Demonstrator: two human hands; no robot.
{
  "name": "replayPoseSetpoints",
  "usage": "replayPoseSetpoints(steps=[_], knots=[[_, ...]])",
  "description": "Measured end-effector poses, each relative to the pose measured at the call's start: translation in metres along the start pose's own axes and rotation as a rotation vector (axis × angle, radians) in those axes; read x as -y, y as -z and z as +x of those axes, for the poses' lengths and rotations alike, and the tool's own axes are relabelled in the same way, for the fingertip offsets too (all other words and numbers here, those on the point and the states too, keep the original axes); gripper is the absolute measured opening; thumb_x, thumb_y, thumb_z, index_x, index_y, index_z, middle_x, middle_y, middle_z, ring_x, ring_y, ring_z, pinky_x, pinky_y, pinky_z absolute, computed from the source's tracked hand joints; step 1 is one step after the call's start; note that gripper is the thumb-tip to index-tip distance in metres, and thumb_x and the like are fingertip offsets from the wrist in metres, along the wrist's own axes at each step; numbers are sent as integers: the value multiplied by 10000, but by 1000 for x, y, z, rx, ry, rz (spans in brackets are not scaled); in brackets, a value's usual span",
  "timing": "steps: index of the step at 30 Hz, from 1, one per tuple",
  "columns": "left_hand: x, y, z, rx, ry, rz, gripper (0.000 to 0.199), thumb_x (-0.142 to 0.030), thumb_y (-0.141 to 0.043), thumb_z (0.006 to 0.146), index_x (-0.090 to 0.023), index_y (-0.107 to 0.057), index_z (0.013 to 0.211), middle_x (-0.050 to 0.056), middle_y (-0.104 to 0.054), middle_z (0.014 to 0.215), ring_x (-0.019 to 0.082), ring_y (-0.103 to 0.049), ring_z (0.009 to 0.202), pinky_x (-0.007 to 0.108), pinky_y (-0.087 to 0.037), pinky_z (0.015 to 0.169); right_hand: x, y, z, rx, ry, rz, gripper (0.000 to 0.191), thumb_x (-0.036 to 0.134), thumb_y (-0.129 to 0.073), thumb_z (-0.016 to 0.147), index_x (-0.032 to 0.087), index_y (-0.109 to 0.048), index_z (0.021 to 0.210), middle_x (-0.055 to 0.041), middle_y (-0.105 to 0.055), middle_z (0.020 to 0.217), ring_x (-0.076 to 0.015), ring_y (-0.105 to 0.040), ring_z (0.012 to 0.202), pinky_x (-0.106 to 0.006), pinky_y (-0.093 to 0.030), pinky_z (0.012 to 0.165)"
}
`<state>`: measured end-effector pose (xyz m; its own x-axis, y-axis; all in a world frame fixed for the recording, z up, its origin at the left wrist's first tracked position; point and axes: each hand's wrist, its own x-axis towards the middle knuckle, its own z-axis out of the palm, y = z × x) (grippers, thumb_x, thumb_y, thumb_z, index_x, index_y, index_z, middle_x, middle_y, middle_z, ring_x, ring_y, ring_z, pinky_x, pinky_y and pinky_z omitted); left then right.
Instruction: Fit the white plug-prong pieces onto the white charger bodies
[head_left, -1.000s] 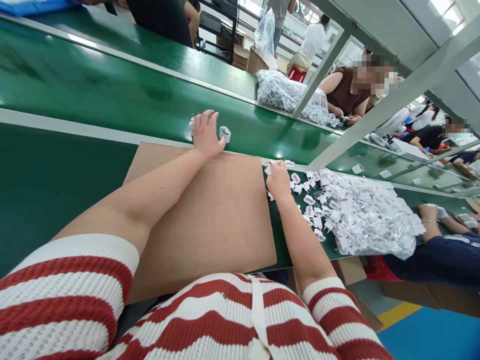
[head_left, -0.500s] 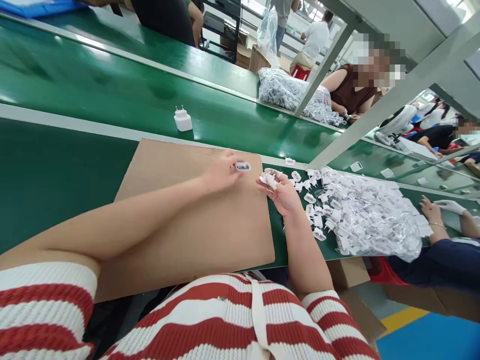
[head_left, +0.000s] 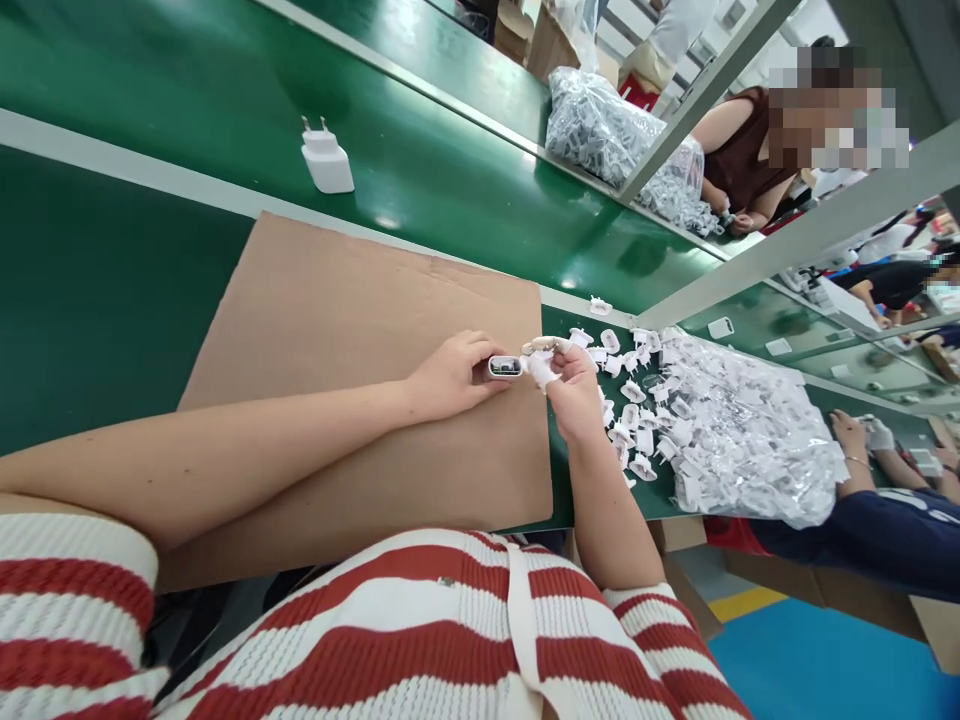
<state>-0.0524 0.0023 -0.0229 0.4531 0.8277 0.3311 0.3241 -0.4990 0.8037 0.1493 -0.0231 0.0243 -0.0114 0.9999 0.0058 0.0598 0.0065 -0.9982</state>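
My left hand [head_left: 450, 378] is closed around a white charger housing [head_left: 504, 367], above the cardboard sheet. The open end of the housing faces me and shows circuit parts inside. Just right of it, my right hand [head_left: 577, 398] pinches a small white plug cap [head_left: 531, 350], mostly hidden by the fingers. White covers sit on some of these fingertips. The two hands are close together; whether cap and housing touch I cannot tell. Loose white plug caps [head_left: 632, 391] with pins lie beside my right hand.
A cardboard sheet [head_left: 360, 330] covers part of the green bench. To the right lies a clear bag [head_left: 757, 430] full of white caps. A white charger [head_left: 327, 160] stands on the green belt beyond a metal rail. Co-workers sit opposite and at right; a slanted post [head_left: 795, 230] rises nearby.
My left hand has brought the charger housing right and slightly down, close to my right fingers. The camera view has tilted and shifted. Both hands keep their grip.
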Motion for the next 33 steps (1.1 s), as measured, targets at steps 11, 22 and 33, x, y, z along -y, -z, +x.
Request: replayPoseSetpoints(steps=[11, 22, 33], knots=[[-1, 1, -2, -4, 27, -64, 353, -472, -681, 946, -184, -748, 1138, 113, -677, 1067, 293, -632, 1055, 448, -512, 973, -1, 11, -6, 10, 346, -522, 344, 361, -581, 1038, 307, -708, 1353, -70, -675, 1173, -197, -675, 999, -354, -611, 857], [-7, 5, 0, 8, 32, -74, 314, -482, -665, 948, -186, -758, 996, 91, -661, 968, 271, -614, 985, 409, -506, 941, -8, -1, -3, 77, 230, -357, 213, 364, -709, 957, 268, -746, 1144, -36, -809, 1157, -227, -746, 1130, -428, -585, 1078], [-5, 5, 0, 20, 46, -73, 344, -514, -663, 936, -188, -759, 991, 102, -665, 974, 288, -618, 991, 424, -517, 924, -8, -2, -5, 37, 300, -335, 151, 332, -651, 988, 290, -725, 1113, -39, -805, 1168, -241, -738, 1149, -498, -532, 1147]])
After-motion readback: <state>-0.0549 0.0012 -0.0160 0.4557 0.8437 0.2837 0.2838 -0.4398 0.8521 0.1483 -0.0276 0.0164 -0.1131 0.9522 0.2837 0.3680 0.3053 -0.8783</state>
